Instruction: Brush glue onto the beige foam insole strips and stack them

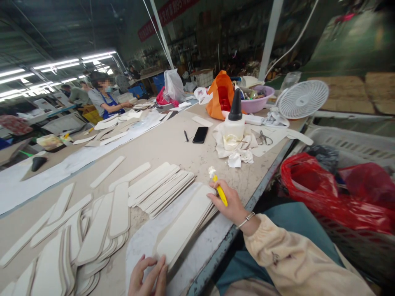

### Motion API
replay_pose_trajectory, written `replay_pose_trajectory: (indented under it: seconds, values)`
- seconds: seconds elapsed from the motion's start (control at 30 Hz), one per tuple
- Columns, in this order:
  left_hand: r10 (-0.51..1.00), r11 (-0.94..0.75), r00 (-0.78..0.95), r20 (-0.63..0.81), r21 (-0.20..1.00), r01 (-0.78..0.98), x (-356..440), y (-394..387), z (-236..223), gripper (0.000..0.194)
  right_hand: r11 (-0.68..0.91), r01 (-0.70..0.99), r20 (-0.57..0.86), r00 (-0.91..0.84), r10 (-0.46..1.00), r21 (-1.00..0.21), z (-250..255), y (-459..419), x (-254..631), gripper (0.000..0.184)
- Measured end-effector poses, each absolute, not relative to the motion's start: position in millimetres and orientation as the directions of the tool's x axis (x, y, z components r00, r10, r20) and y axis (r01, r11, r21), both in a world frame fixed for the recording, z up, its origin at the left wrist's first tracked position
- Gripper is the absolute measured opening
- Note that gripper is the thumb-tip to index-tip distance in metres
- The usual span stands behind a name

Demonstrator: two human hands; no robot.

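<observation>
My right hand [230,202] is closed round a yellow-handled brush [221,193], whose tip is covered in thick white paste. Its fingertips also touch the far end of a small stack of long, round-cornered white strips [184,224]. At the near end of that stack, my left hand [148,275] has its fingers bent against the top strip's edge; its thumb is hidden. The stack lies on white sheet material [135,242] near the table edge. Left of it sits a neat fanned pile of similar strips [163,187], with a looser heap [92,234] beyond.
A black-capped bottle [233,127] stands on crumpled cloth beside scissors [265,139]. A phone [200,135], an orange bag [220,96], a purple basin [256,100] and a white fan [304,99] are farther back. Crates with red plastic [333,189] flank the table. A co-worker [106,98] sits far left.
</observation>
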State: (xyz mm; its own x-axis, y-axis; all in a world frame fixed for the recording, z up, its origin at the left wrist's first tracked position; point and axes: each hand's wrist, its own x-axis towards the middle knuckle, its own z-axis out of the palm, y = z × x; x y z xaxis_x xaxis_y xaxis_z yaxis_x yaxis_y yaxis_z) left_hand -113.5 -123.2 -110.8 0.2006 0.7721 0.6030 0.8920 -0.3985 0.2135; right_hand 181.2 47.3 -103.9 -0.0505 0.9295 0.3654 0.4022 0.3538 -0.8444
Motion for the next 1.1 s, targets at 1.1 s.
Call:
replay_pose_trajectory:
  seconds: [1.1]
  values:
    - [0.987, -0.139, 0.118, 0.109, 0.214, 0.967, -38.1, -76.3, -47.7, 0.101, 0.539, 0.267, 0.521, -0.143, 0.842, -0.799, -83.4, 67.7, 174.6, 0.010]
